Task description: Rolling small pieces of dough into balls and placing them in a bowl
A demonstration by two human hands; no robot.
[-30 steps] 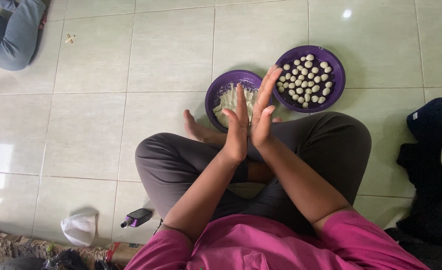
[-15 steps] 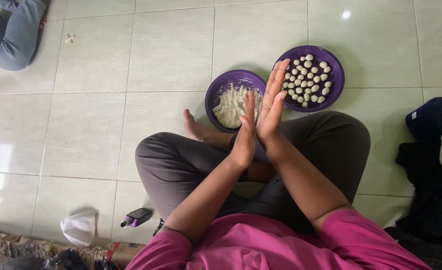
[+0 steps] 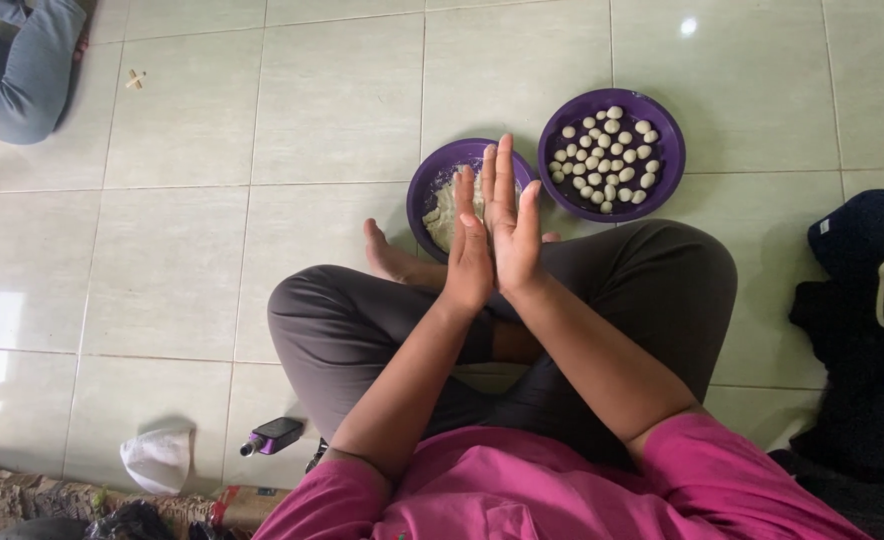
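Observation:
I sit cross-legged on a tiled floor with both palms pressed flat together above my knees. My left hand lies against my right hand, fingers straight and pointing away from me. Whatever may be between the palms is hidden. Just beyond the fingertips stands a small purple bowl holding pale dough. To its right a larger purple bowl holds several small white dough balls.
Another person's grey-trousered leg is at the top left. A small dark bottle and a white crumpled bag lie at my left hip. Dark clothing is piled at the right.
My pressed palms have slid against each other. The right hand's fingers moved from over the larger bowl's edge back left over the small bowl, and the left hand shifted slightly.

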